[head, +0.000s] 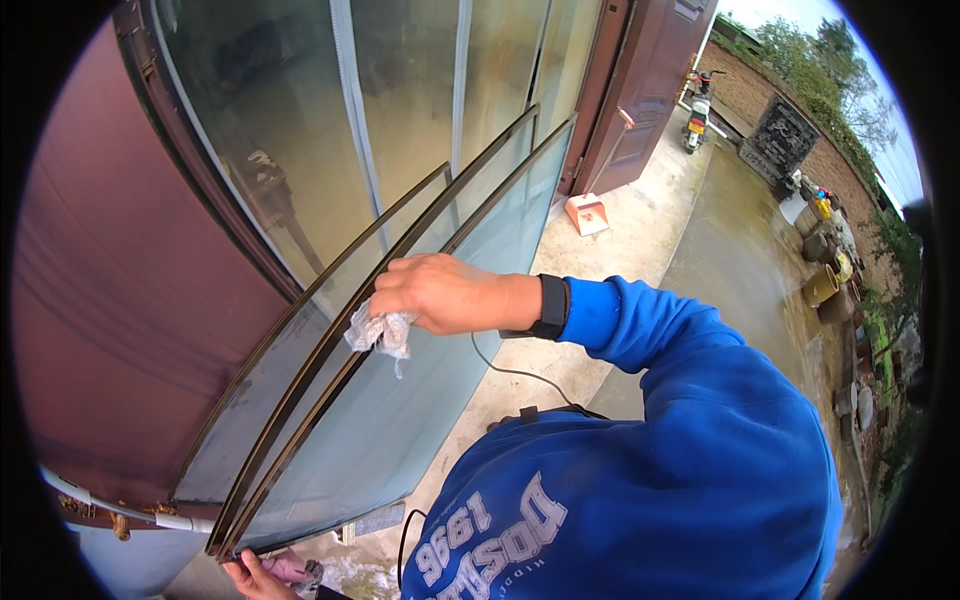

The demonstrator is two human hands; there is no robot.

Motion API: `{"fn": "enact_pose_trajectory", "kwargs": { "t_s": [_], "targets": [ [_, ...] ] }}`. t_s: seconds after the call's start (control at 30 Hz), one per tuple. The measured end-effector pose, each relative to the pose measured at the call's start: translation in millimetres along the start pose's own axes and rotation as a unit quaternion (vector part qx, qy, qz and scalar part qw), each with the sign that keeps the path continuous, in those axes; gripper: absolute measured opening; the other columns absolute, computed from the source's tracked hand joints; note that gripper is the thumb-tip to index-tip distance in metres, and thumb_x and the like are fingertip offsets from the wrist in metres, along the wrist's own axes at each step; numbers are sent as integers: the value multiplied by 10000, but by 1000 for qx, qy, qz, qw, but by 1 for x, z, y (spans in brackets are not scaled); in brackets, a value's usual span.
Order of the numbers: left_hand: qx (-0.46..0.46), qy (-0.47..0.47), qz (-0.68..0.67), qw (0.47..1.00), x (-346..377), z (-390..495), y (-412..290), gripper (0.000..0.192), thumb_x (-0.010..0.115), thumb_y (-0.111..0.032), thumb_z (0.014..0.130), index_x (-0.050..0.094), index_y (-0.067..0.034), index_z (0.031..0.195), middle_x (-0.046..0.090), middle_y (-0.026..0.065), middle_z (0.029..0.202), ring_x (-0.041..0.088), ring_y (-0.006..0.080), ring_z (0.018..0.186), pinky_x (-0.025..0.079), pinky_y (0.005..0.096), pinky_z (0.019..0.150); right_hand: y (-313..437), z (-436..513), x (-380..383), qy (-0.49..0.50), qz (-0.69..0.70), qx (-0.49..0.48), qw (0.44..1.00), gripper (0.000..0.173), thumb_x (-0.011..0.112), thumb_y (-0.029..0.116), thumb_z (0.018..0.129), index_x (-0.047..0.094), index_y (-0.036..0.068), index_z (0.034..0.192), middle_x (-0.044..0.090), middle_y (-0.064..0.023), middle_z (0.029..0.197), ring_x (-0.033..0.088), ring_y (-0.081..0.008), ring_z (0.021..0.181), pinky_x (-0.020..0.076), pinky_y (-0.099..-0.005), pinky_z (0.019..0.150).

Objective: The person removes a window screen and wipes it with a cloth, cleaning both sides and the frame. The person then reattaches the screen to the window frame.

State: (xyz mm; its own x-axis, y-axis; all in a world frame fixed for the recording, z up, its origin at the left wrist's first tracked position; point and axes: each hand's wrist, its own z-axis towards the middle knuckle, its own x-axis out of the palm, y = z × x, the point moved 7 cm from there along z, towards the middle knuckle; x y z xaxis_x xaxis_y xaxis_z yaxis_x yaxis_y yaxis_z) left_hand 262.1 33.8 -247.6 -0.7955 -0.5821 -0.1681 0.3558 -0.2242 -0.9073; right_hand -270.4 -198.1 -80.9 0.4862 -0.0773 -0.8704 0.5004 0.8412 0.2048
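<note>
My right hand (439, 292), with a dark band at the wrist, rests knuckles-up on the dark metal frames of the leaning glass panels. A crumpled whitish rag (381, 330), perhaps plastic, is held in its fingers and hangs over the frame edges. The glass window panel nearest me (420, 405) is bluish and stands on edge; behind it lean more dark-framed panels (270, 390). At the bottom left, my left hand (259, 579) grips the lower corner of the panel frames with thumb and fingers. A pink cloth (289, 568) lies against that hand; whether it is held is hidden.
Behind the panels are a large glazed window (405, 97) and a maroon wall (120, 300). An open maroon door (649, 97), an orange dustpan (587, 215) and a scooter (697, 116) stand further off. A black cable (525, 371) runs near my body. Pots (820, 285) line the brick wall.
</note>
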Motion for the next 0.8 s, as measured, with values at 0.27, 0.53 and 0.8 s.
{"fn": "enact_pose_trajectory", "kwargs": {
  "t_s": [0.27, 0.53, 0.8],
  "targets": [
    [-99, -96, 122, 983, 31, -28, -60, 342, 681, -235, 1039, 648, 61, 1208, 678, 124, 991, 601, 218, 775, 512, 351, 681, -232, -143, -141, 53, -32, 112, 992, 399, 774, -37, 765, 760, 102, 1139, 746, -97, 1086, 654, -368, 1068, 546, -439, 943],
    [-146, -125, 165, 967, 64, -34, -89, 293, 640, -224, 1014, 608, 67, 1035, 639, 132, 963, 569, 230, 876, 494, 390, 793, -434, -256, -236, 123, -124, 253, 952, 345, 813, -17, 745, 807, 66, 1080, 775, -170, 1028, 732, -383, 947, 582, -416, 841],
    [-155, -155, 115, 969, 70, -47, -101, 202, 621, -149, 982, 594, 33, 1065, 618, 132, 1014, 553, 250, 897, 489, 418, 813, -496, -273, -320, 35, -229, 460, 857, 358, 763, 10, 732, 813, 63, 1082, 762, -257, 1005, 747, -427, 964, 594, -442, 861]
  ]
}}
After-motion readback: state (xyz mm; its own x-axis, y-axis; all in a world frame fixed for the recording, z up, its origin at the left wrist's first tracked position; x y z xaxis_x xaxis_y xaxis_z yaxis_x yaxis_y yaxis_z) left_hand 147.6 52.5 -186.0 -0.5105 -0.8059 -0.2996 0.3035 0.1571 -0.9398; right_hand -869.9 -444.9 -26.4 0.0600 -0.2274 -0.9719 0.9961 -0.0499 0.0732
